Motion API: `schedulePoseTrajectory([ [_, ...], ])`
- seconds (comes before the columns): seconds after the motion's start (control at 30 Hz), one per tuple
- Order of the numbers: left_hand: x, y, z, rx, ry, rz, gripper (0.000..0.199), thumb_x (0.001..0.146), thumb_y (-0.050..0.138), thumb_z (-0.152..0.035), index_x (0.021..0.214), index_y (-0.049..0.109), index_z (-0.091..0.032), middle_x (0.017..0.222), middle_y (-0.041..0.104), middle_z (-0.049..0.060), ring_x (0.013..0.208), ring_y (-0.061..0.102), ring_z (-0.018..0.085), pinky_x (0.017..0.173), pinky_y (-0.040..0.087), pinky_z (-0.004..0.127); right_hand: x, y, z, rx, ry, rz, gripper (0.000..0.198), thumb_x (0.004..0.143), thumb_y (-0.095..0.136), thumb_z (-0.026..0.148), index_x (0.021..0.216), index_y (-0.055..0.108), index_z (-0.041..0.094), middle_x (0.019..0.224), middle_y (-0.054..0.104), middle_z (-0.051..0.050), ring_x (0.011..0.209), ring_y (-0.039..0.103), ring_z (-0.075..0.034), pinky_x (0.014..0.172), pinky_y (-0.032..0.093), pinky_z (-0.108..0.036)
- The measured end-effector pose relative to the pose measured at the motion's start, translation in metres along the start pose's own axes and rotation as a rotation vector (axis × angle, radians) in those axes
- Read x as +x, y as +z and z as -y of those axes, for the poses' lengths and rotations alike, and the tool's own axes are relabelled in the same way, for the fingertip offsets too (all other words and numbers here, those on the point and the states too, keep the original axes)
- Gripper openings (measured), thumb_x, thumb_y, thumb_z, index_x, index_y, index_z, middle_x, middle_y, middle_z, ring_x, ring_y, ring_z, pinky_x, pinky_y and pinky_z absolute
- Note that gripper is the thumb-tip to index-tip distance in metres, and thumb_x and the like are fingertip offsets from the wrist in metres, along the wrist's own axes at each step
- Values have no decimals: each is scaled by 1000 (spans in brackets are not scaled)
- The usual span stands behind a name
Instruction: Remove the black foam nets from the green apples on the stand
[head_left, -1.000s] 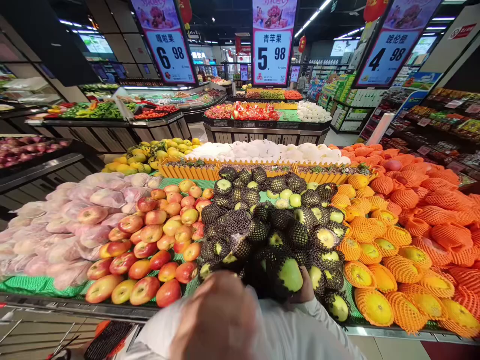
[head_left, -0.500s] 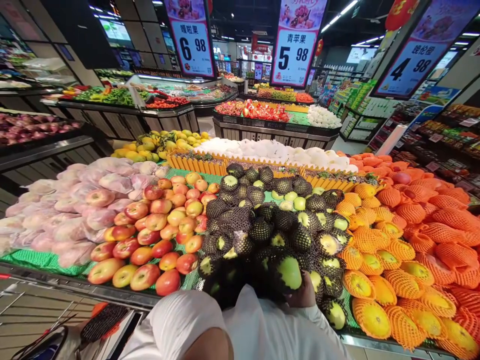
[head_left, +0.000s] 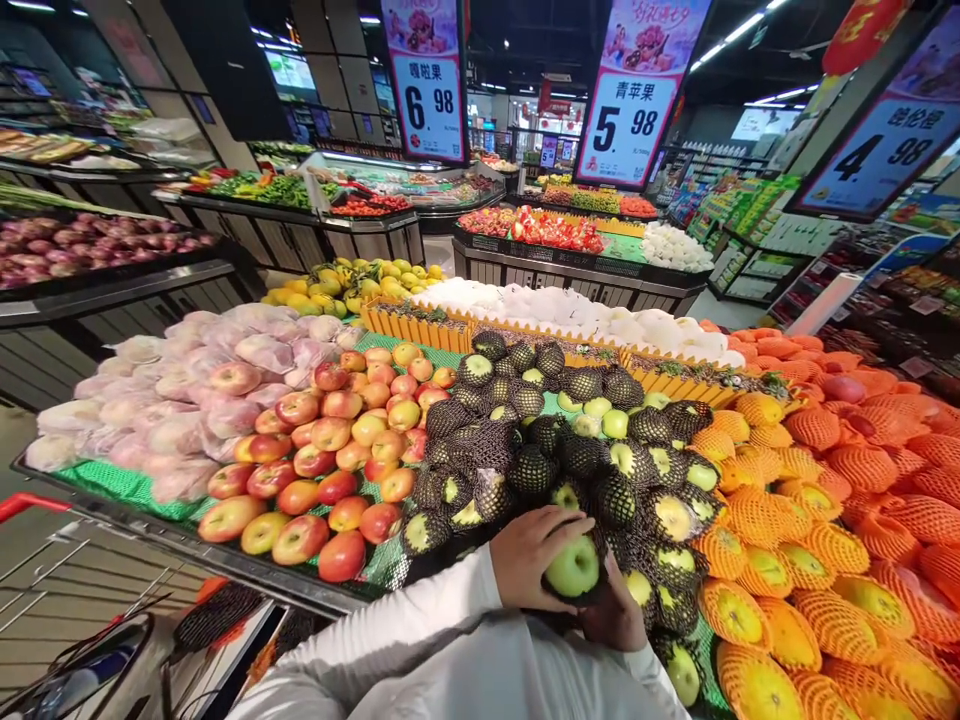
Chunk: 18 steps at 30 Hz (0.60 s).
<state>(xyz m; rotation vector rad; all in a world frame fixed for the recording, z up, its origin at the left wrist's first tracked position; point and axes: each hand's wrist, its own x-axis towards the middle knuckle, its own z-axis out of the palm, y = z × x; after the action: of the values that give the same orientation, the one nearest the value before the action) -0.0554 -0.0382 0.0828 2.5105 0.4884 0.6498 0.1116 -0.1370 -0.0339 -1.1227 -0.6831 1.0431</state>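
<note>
In the head view a bare green apple [head_left: 574, 567] sits between my two hands, close in front of my body. My left hand [head_left: 529, 560] wraps around it from the left, fingers curled over its top. From the right, my right hand [head_left: 613, 612] closes on the same apple; its palm side is in shadow. Whether any black netting remains beneath the apple is hidden. Just beyond my hands lies a heap of green apples in black foam nets [head_left: 534, 468], with a few unwrapped green apples [head_left: 613, 424] farther back.
Red-yellow apples [head_left: 330, 433] lie to the left, bagged pale fruit [head_left: 191, 400] beyond them. Orange-netted fruit [head_left: 757, 515] fills the right side. A low orange fence [head_left: 547, 340] runs behind, with white-wrapped fruit [head_left: 577, 308] past it. A shopping cart [head_left: 67, 570] stands at lower left.
My left hand has come up onto the green apple, joining the right. The black net around the apple's sides no longer shows there. The view has turned slightly left.
</note>
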Motion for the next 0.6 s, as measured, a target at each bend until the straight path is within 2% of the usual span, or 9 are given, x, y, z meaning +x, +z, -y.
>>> schedulePoseTrajectory([
  [0.1, -5, 9, 9, -20, -81, -26, 95, 60, 78, -51, 141, 37, -22, 134, 52, 12, 122, 53, 29, 102, 48, 38, 6, 1, 5, 118, 117, 8, 31, 80, 66, 51, 108, 68, 37, 104, 73, -3, 82, 70, -21, 61, 57, -34],
  [0.17, -4, 4, 14, -62, -81, -87, 90, 56, 79, -47, 134, 43, -23, 129, 53, 11, 118, 55, 28, 99, 49, 35, 12, 7, 13, 91, 110, 28, 31, 80, 67, 48, 108, 68, 35, 108, 72, -3, 86, 69, -21, 67, 58, -35],
  [0.23, 2, -10, 23, -116, -70, -201, 84, 55, 79, -46, 128, 45, -22, 124, 55, 11, 115, 56, 27, 98, 49, 35, 19, 16, 19, -133, -50, 61, 34, 84, 64, 44, 115, 65, 30, 120, 67, -6, 104, 66, -23, 84, 57, -39],
  [0.3, 15, -31, 39, -106, -109, -357, 80, 57, 79, -44, 125, 44, -20, 120, 54, 11, 113, 56, 28, 100, 47, 39, 25, 25, 20, -494, -265, 131, 38, 86, 63, 39, 121, 63, 25, 128, 62, -9, 117, 58, -27, 97, 51, -46],
  [0.37, 31, -55, 65, 0, -230, -532, 75, 61, 78, -42, 123, 44, -18, 119, 53, 13, 113, 54, 29, 101, 45, 44, 30, 32, 18, -843, -444, 214, 40, 86, 62, 35, 123, 61, 21, 129, 61, -12, 119, 57, -30, 100, 48, -52],
  [0.43, 47, -76, 99, 136, -385, -635, 72, 66, 77, -42, 125, 43, -16, 122, 50, 14, 117, 51, 30, 104, 42, 44, 32, 35, 14, -1061, -557, 253, 41, 87, 59, 32, 127, 58, 21, 125, 63, -13, 114, 59, -30, 97, 50, -53],
  [0.47, 53, -85, 118, 203, -476, -629, 73, 67, 76, -41, 126, 42, -15, 124, 48, 15, 119, 49, 30, 105, 41, 43, 33, 36, 12, -1118, -597, 254, 42, 88, 58, 30, 129, 56, 21, 125, 63, -13, 113, 60, -30, 95, 52, -52],
  [0.5, 58, -91, 135, 264, -575, -566, 74, 68, 76, -40, 128, 41, -15, 127, 47, 15, 121, 48, 31, 104, 41, 43, 33, 36, 11, -1153, -626, 248, 43, 89, 57, 29, 130, 53, 21, 125, 63, -12, 112, 61, -29, 94, 54, -50],
  [0.6, 65, -97, 177, 388, -868, -220, 79, 70, 76, -37, 136, 38, -15, 135, 45, 17, 125, 46, 34, 103, 41, 42, 33, 32, 11, -1185, -679, 241, 43, 90, 56, 28, 132, 50, 23, 124, 64, -11, 110, 62, -27, 91, 56, -46],
])
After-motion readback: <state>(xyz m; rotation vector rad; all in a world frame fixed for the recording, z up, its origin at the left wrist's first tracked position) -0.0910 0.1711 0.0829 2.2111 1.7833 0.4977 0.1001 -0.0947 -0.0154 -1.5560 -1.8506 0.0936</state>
